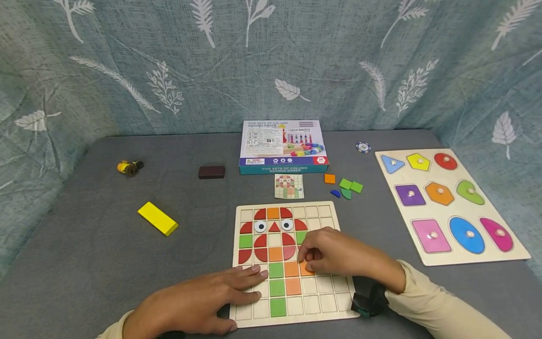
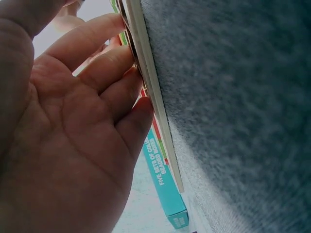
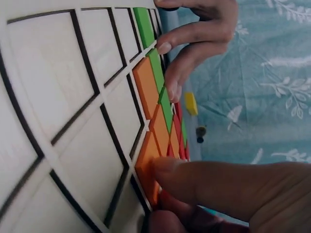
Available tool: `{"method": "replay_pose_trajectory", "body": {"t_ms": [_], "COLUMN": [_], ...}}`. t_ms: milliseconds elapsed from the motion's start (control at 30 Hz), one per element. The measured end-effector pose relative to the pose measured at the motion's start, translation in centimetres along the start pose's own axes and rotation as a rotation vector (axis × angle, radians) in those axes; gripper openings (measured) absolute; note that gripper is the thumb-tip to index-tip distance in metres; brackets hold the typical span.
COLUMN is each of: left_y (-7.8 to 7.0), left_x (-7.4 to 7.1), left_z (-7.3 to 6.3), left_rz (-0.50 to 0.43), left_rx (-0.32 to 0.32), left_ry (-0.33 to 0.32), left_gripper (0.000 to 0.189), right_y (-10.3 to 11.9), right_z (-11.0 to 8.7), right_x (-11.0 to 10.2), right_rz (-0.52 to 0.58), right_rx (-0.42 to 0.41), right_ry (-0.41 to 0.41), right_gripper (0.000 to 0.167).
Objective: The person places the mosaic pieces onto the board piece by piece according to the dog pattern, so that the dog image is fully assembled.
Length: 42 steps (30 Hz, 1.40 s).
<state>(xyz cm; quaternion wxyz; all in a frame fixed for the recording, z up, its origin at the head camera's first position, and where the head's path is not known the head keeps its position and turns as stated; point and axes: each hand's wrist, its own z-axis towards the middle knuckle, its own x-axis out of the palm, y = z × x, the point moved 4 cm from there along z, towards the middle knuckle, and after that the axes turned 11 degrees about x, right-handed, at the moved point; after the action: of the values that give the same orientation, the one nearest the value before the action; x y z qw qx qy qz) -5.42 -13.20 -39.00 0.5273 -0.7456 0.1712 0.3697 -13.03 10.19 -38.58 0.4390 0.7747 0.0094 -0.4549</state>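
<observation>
A wooden grid board bears red, orange and green tiles and two round eye pieces, laid out as an owl-like figure. My right hand pinches an orange square tile at a cell right of the middle; in the right wrist view the thumb lies on this tile. On the board's lower left rests my left hand, its fingers fairly straight and holding nothing. The left wrist view shows its palm beside the board's edge. A small pattern card lies just behind the board.
Loose tiles lie behind the board's right corner. A beaded-box carton stands at the back. To the right is a knobbed shape puzzle; to the left are a yellow block, a dark brown block and a small yellow-black toy.
</observation>
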Motion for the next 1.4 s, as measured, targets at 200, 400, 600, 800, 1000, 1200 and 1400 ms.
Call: {"method": "replay_pose_trajectory", "body": {"t_ms": [200,400,600,800,1000,1200,1400], "left_y": [0.0,0.2,0.3,0.2,0.2,0.2,0.2], "left_x": [0.0,0.2,0.2,0.2,0.2,0.3,0.4], "left_z": [0.1,0.1,0.0,0.0,0.1,0.0,0.1], "left_rz": [0.001,-0.03,-0.063,-0.063,-0.059,-0.062,-0.061], "left_rx": [-0.007,-0.032,-0.025,-0.007,-0.004,-0.013,-0.007], "left_ry": [-0.004,-0.005,-0.02,-0.03,-0.034,-0.034,-0.049], "left_gripper": [0.056,0.057,0.057,0.058,0.058,0.057,0.058], "right_y": [-1.0,-3.1,-5.6,-7.7,-8.7,-9.3,-9.9], "right_z": [0.5,0.8,1.6,2.1,2.5,3.1,3.8], "right_x": [-1.2,-3.2,-5.3,-6.8,-7.7,-8.5,-9.0], "right_rz": [0.093,0.104,0.075,0.093,0.059,0.027,0.008], "right_rx": [-0.011,0.038,0.141,0.232,0.291,0.334,0.328], "right_ry": [-0.001,-0.108,-0.266,-0.365,-0.466,-0.521,-0.527], "right_gripper": [0.012,0.011,0.015,0.017,0.023,0.027,0.026]}}
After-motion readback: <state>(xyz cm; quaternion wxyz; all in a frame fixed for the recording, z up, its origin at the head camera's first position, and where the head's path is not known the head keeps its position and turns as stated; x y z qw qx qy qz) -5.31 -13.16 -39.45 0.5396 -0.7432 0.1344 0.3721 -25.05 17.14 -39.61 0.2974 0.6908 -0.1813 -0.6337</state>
